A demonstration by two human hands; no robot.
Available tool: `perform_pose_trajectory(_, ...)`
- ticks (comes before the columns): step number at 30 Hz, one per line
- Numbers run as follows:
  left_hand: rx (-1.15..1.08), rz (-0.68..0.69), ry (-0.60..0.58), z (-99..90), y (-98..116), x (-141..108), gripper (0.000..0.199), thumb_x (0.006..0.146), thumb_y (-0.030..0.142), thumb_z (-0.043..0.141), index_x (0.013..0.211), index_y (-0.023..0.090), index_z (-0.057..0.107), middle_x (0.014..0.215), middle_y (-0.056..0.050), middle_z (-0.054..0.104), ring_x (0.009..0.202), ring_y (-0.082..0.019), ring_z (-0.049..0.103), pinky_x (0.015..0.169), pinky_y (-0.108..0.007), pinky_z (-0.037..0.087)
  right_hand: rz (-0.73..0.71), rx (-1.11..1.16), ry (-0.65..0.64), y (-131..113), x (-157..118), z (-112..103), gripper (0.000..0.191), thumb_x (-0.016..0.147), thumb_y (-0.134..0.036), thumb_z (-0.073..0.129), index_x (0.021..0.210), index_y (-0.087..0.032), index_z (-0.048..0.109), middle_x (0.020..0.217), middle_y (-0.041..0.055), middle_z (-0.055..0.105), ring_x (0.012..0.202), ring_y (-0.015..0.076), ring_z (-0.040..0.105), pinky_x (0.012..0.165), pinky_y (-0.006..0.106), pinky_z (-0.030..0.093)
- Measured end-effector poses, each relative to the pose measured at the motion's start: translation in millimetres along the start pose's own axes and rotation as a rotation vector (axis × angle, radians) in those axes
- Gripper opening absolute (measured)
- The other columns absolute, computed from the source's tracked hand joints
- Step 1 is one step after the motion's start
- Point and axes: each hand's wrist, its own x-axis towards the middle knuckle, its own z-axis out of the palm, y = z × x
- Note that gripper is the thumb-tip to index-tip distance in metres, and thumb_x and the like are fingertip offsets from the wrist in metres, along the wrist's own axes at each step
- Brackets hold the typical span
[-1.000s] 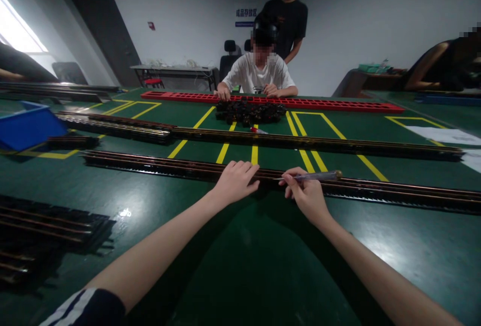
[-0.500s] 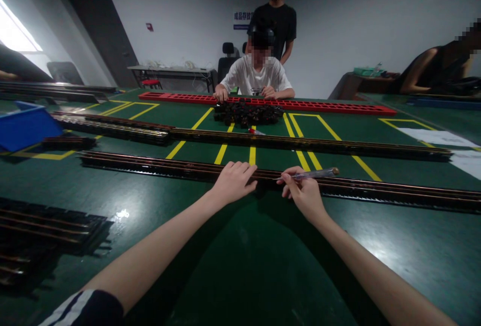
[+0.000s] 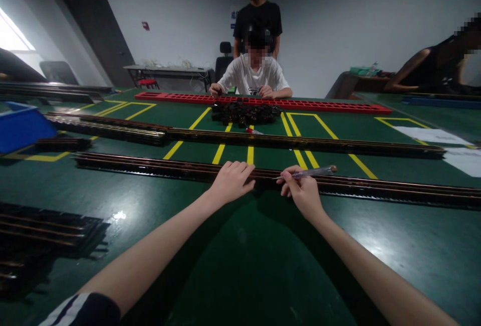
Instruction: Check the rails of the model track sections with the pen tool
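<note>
A long black rail with copper-coloured strips (image 3: 361,185) runs across the green table in front of me. My left hand (image 3: 233,181) is closed over the rail near its middle, fingers on top and thumb toward the right. Just right of it, my right hand (image 3: 300,188) grips a screwdriver with a clear handle (image 3: 317,171). The screwdriver's thin tip points left, over the rail between my hands; whether it touches the rail cannot be made out.
Behind lies a second long rail (image 3: 300,143), then a heap of small black parts (image 3: 244,113) and a red slotted frame (image 3: 338,106). A blue bin (image 3: 22,125) and stacked rails (image 3: 45,230) are at left. People sit and stand beyond.
The view has shifted slightly. Both hands keep nearly the same places on the rail. Across the table, the seated person's hand at the left has moved a little left along the red frame.
</note>
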Motion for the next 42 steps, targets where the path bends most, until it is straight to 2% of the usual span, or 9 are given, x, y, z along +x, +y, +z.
perform_pose_trajectory(5,-0.016,0.0,-0.004,-0.5,-0.1,-0.2,0.037,0.088,0.036,0.044,0.112,0.011,0.055,0.106,-0.011,0.064,0.093,-0.022,0.059,0.078,-0.036,0.044,0.014,0.028,0.041,-0.3,-1.4,-2.7,0.027,0.084,-0.044,0.051,0.076,-0.018,0.051,0.064,0.0028,0.064,0.041,0.0097,0.054,0.039,0.021,0.04)
perform_pose_trajectory(14,-0.046,-0.004,-0.006,-1.6,-0.2,-0.8,0.036,0.089,0.036,0.044,0.113,0.011,0.055,0.106,-0.01,0.065,0.094,-0.021,0.059,0.079,-0.035,0.045,0.014,0.006,0.015,1.3,-2.8,-14.7,0.029,0.084,-0.045,0.052,0.079,-0.017,0.054,0.068,0.0041,0.066,0.044,0.0107,0.057,0.039,0.021,0.042)
perform_pose_trajectory(42,-0.057,-0.002,-0.004,-0.9,-0.1,-0.6,0.037,0.089,0.035,0.044,0.114,0.011,0.055,0.108,-0.01,0.064,0.096,-0.021,0.059,0.082,-0.036,0.046,0.003,0.053,0.182,-0.4,-5.0,-14.2,0.025,0.083,-0.04,0.052,0.072,-0.017,0.054,0.059,0.0011,0.062,0.041,0.009,0.054,0.038,0.021,0.04)
